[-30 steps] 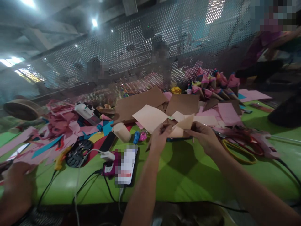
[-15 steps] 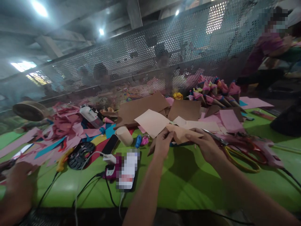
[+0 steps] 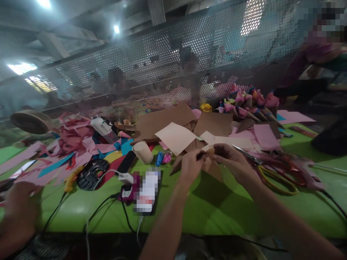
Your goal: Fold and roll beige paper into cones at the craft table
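Note:
My left hand (image 3: 192,164) and my right hand (image 3: 230,159) meet above the green table, both closed on one piece of brown paper (image 3: 213,169). The paper hangs below the fingers with a point toward me, and its upper part is bunched or rolled between the fingertips; the exact fold is hidden. Just beyond my left hand lies a pale paper sheet (image 3: 175,139). Scissors with yellow handles (image 3: 276,180) lie right of my right hand, blades toward it. A blue wrapped piece (image 3: 159,159) and a pink one (image 3: 167,157) sit left of my left hand.
A phone (image 3: 148,191) with a cable lies front left, near a paper roll (image 3: 143,152). Pink paper scraps (image 3: 77,133) and a white bottle (image 3: 103,128) are at left. Paper cones (image 3: 244,104) stand at the back right. Another person's hand (image 3: 20,202) rests at far left.
The brown paper was spread flat between my hands; now it is turned downward and curled at the top. My hands have drawn closer together.

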A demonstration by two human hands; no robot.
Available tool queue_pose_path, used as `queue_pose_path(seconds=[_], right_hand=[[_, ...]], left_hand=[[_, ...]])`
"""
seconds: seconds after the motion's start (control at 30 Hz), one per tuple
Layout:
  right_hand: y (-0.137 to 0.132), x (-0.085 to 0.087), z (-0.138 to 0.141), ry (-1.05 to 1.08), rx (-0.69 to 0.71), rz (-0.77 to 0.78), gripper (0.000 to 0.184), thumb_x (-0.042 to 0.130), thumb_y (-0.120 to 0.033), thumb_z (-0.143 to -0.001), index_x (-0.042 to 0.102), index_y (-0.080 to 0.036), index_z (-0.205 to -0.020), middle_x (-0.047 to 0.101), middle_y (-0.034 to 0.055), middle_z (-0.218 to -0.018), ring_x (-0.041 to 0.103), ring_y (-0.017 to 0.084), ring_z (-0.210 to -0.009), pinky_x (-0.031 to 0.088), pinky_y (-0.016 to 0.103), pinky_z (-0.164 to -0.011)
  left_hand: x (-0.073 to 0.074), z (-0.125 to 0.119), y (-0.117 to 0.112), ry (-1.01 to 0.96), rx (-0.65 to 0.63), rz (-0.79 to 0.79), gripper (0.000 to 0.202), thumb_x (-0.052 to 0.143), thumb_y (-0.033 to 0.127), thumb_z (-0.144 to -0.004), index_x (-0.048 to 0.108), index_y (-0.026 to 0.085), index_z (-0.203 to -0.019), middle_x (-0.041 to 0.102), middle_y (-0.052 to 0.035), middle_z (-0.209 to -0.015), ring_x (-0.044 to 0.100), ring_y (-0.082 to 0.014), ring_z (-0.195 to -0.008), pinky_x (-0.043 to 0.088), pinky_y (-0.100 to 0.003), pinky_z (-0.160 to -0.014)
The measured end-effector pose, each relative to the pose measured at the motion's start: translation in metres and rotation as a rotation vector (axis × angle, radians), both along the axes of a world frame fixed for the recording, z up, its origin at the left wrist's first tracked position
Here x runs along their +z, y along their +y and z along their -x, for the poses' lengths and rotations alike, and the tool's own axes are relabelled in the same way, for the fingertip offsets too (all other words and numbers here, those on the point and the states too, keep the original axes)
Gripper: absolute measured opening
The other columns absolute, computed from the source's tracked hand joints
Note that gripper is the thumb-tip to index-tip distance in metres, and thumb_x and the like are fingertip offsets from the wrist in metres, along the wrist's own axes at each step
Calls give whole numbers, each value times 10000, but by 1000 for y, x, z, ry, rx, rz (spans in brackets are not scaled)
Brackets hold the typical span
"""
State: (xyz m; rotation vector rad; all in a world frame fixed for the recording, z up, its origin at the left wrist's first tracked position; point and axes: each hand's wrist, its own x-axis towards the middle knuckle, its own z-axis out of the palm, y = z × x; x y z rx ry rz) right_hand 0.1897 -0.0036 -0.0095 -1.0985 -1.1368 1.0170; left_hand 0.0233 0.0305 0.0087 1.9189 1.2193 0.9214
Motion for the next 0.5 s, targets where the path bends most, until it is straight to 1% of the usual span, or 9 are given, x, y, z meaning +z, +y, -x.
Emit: queue_pose_path(seconds=[0.07, 0.13, 0.2, 0.27, 0.33, 0.4, 0.5], right_hand=[[1, 0, 0, -33, -15, -11, 429, 865, -574, -647, 716, -232, -859, 699, 31, -826, 624, 197, -783, 489, 318, -718], [2, 0, -1, -44, -52, -18, 400, 866, -571, -640, 698, -227, -754, 678, 19, -751, 605, 187, -734, 474, 310, -683], [3, -1, -2, -13, -82, -17, 378, 874, -550, -634, 690, -228, -709, 671, 13, -719, 587, 176, -689, 453, 299, -631], [4, -2, -4, 42, -105, -12, 352, 880, -521, -637, 695, -232, -715, 671, 8, -718, 568, 163, -654, 429, 288, -585], [5, -1, -5, 105, -146, -20, 338, 888, -499, -631, 694, -236, -719, 665, 1, -725, 557, 153, -647, 419, 278, -571], [6, 1, -5, 170, -206, -46, 343, 906, -475, -602, 681, -236, -701, 651, -6, -729, 557, 146, -667, 428, 270, -590], [5, 3, -5, 251, -260, -66, 345, 912, -444, -590, 653, -235, -680, 622, -18, -724, 541, 135, -664, 431, 262, -595]], left_hand=[[1, -2, -2, 79, -56, -11, 180, 616, 146, -850, 749, 202, -957, 776, -54, -992, 685, -229, -955, 502, -316, -896], [1, -3, -4, 86, -107, -6, 183, 610, 152, -850, 752, 209, -950, 777, -45, -1003, 681, -223, -954, 505, -302, -891], [0, -4, -4, 50, -140, 23, 159, 605, 236, -885, 749, 200, -940, 772, -43, -978, 671, -221, -924, 506, -293, -850], [-2, -4, -3, 1, -171, 67, 214, 582, 328, -916, 738, 182, -922, 757, -40, -924, 652, -216, -877, 495, -289, -804], [-4, -3, 0, -50, -194, 111, 280, 552, 389, -932, 716, 168, -881, 729, -34, -860, 629, -208, -830, 472, -287, -764], [-5, -3, 2, -117, -190, 147, 301, 535, 407, -933, 694, 166, -846, 707, -30, -835, 616, -201, -818, 456, -286, -758], [-7, -2, 7, -233, -139, 199, 262, 568, 397, -907, 677, 169, -837, 703, -31, -845, 618, -193, -841, 457, -279, -783]])
